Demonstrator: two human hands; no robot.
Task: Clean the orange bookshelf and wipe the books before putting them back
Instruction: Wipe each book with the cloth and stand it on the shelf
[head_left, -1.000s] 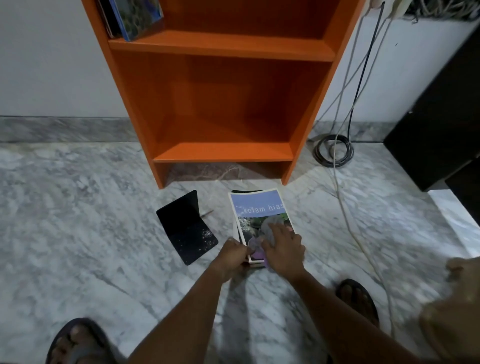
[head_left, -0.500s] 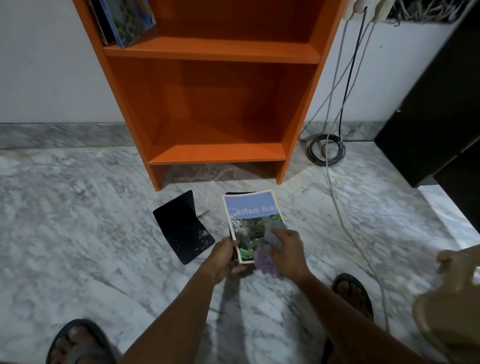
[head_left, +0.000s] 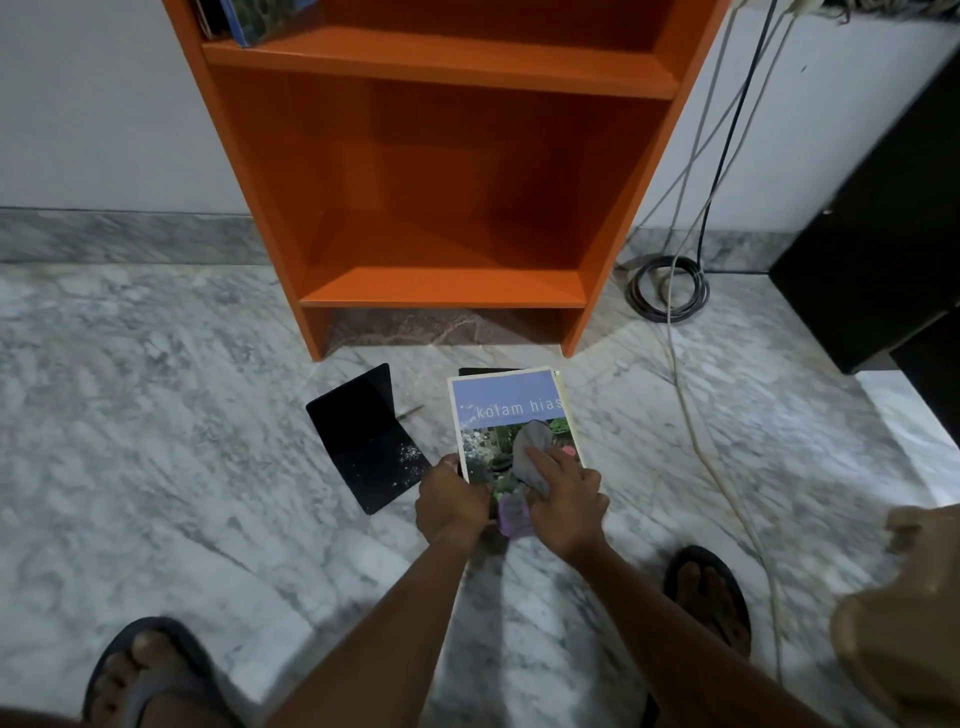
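right hand (head_left: 566, 499) and its grey cloth (head_left: 527, 441) have slid from the cover's right edge toward the middle of the book (head_left: 506, 410), titled "kolam hias". the book lies flat on the marble floor (head_left: 156, 415), topmost of a small stack, just in front of the orange bookshelf (head_left: 441, 300). right fingers (head_left: 543, 460) lie spread and nearly straight, pressing the cloth onto the cover picture; a purple part of the cloth shows at the palm. left hand (head_left: 449, 501) grips the book's near left corner, fingers curled over the edge. a black l-shaped bookend (head_left: 363, 452) stands just left of the stack, apart from it. other books (head_left: 260, 21) lean at the left end of an upper shelf. coiled cables (head_left: 667, 291) lie on the floor right of the bookshelf.
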